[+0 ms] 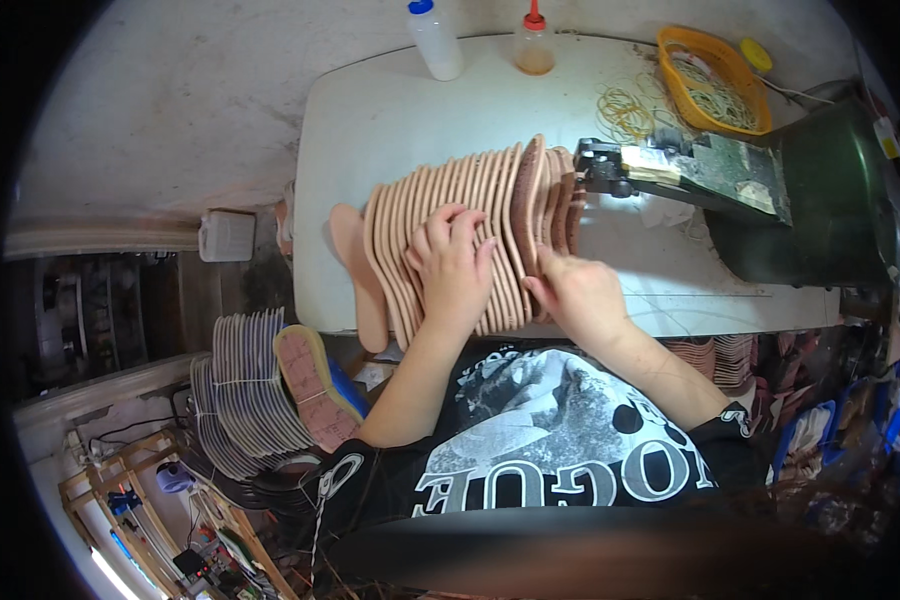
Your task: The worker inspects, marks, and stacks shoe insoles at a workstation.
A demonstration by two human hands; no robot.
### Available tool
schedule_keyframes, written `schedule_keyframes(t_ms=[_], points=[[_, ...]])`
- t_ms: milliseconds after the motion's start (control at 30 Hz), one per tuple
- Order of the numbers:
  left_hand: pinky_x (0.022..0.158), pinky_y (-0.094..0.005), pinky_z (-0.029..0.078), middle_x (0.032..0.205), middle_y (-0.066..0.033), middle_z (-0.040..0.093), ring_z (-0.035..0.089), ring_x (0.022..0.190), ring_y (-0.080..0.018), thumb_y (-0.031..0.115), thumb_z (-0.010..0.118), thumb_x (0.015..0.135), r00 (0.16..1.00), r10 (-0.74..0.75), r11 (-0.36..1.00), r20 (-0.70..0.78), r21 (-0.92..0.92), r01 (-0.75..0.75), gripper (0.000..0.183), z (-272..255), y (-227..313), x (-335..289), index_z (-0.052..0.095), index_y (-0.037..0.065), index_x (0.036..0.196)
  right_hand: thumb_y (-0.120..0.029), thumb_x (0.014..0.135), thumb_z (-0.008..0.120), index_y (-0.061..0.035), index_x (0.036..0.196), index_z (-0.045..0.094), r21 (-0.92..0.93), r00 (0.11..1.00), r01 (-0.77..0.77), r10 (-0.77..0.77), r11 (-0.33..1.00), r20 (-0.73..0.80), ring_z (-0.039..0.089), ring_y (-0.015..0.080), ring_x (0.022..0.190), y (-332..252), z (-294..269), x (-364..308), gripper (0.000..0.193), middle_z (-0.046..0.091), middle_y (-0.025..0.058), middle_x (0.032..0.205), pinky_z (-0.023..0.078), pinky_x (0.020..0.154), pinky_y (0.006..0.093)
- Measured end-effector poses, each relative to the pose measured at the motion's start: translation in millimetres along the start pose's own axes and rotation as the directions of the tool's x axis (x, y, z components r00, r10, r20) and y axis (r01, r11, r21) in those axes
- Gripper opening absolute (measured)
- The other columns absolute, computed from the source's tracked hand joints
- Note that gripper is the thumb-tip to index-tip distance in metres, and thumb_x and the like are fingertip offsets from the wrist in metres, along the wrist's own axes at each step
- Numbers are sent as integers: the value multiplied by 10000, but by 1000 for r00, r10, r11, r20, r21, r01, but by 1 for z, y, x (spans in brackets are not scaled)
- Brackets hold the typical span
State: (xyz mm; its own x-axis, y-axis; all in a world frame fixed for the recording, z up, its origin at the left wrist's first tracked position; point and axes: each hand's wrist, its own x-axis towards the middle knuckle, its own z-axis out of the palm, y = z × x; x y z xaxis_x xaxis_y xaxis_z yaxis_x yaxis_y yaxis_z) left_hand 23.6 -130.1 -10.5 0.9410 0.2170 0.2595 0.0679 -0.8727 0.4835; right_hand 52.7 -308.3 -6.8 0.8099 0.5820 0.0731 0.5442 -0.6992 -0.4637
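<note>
A long row of tan shoe insoles (pixel 450 190) stands on edge, packed side by side on the white table. My left hand (pixel 455 262) rests on top of the row, its fingers spread and slightly bent over the edges. At the row's right end, my right hand (pixel 580 295) pinches the lower part of a darker brown insole (pixel 526 195) between thumb and fingers. Several brown insoles (pixel 567 215) stand just beyond it, next to the machine arm. One tan insole (pixel 355 270) leans apart at the left end.
A green machine (pixel 740 170) reaches in from the right. Behind are a white bottle (pixel 436 42), a red-tipped bottle (pixel 535 52), loose rubber bands (pixel 625 112) and a yellow basket (pixel 670 85). Bundled insoles (pixel 255 385) stand at lower left, beside the table's edge (pixel 320 330).
</note>
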Motion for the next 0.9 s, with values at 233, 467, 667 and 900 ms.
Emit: schedule_keyframes(t_ms=[233, 467, 667, 900], points=[[972, -472, 277, 1203, -66, 488, 412, 1144, -301, 164, 701, 765, 999, -27, 998, -39, -63, 24, 332, 1, 1, 1, 582, 122, 1073, -226, 800, 682, -83, 957, 642, 92, 992, 29, -18, 995, -121, 647, 291, 706, -21, 4, 24, 216, 659, 105, 766, 496, 619, 412], [970, -465, 274, 1203, -59, 489, 420, 1136, -294, 152, 700, 752, 999, -20, 998, -46, -68, 17, 319, 1, -3, 1, 585, 116, 1047, -209, 802, 633, -67, 693, 614, -57, 992, -5, -2, 998, -122, 646, 274, 584, -24, 19, 37, 180, 634, 108, 638, 499, 594, 393], [965, -468, 280, 1206, -54, 493, 422, 1144, -294, 154, 699, 757, 998, -21, 997, -62, -79, 17, 320, -2, -6, -1, 590, 123, 1056, -223, 793, 631, -68, 644, 609, 113, 960, -6, 37, 994, -277, 641, 279, 556, -17, 27, 44, 216, 615, 125, 612, 497, 510, 395], [965, -485, 274, 1226, -67, 475, 402, 1157, -310, 146, 700, 739, 999, -4, 999, -35, -36, 2, 384, -3, -8, -2, 580, 126, 1104, -71, 725, 685, -34, 739, 582, 479, 921, 161, 43, 863, -387, 540, 220, 481, -20, 6, 24, 111, 524, 66, 551, 454, 504, 339]])
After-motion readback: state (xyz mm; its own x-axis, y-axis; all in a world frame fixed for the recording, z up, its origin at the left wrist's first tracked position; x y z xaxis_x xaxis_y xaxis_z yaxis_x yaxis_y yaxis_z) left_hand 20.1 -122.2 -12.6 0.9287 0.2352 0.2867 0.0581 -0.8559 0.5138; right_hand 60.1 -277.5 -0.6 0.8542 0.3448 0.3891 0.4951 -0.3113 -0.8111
